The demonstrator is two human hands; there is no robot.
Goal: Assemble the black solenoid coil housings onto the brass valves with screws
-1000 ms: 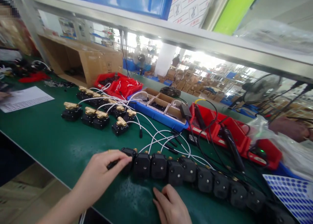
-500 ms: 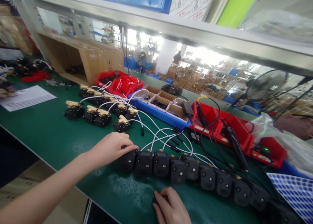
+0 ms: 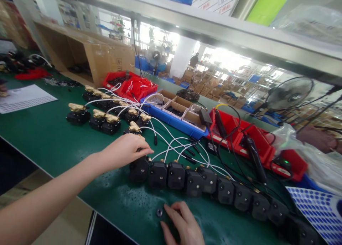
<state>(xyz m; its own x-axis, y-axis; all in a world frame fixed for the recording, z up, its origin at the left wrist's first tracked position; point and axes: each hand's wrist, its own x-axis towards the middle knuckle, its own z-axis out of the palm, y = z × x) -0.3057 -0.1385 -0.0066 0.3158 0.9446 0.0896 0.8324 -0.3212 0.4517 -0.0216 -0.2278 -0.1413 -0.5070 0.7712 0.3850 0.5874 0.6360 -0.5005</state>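
My left hand (image 3: 130, 150) is just above the leftmost black boxy housing (image 3: 139, 169), its fingers pressed together in a pinch. Whatever may be between those fingertips is hidden. Thumb and forefinger of my right hand (image 3: 183, 223) are apart near the bench's front edge. Just off its fingertips, a small round dark part (image 3: 159, 212) with a hole in the middle lies on the green bench top (image 3: 117, 209). Similar black housings (image 3: 176, 176) stand in a row toward the right. White cables (image 3: 171, 145) with black plugs lie behind them.
Black units with brass fittings (image 3: 77, 107) sit at left. Behind are red bins (image 3: 141, 87), a blue divided tray (image 3: 171, 120) and a cardboard box (image 3: 101, 59). Screwdriver-like black tools (image 3: 255, 157) rest against red bins at right. A blue-dotted sheet (image 3: 317, 211) lies at far right.
My left hand has lifted slightly off the leftmost housing. My right hand has shifted a little left and opened, leaving the small round part in view on the bench.
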